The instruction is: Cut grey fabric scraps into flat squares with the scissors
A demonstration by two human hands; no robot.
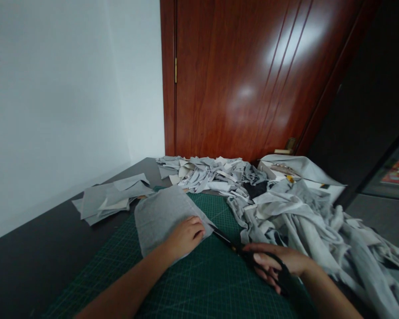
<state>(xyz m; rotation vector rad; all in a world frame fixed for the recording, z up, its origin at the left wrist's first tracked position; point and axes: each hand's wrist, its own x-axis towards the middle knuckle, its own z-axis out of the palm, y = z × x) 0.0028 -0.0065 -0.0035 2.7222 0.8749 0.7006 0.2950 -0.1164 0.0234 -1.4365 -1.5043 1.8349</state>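
Observation:
A light grey piece of cloth lies on the green cutting mat. My left hand is on the cloth near its right edge, fingers curled and gripping the fabric. In my right hand is a pair of black-handled scissors, with fingers and thumb through the loops. The blades point left and their tips meet the cloth's right edge, just beyond my left fingers. Whether the blades are apart there is too small to tell.
Several flat grey cloth pieces lie on the dark table at left. A heap of scraps sits at the back. Crumpled grey fabric is piled at right, before a white box. Behind stands a reddish-brown door.

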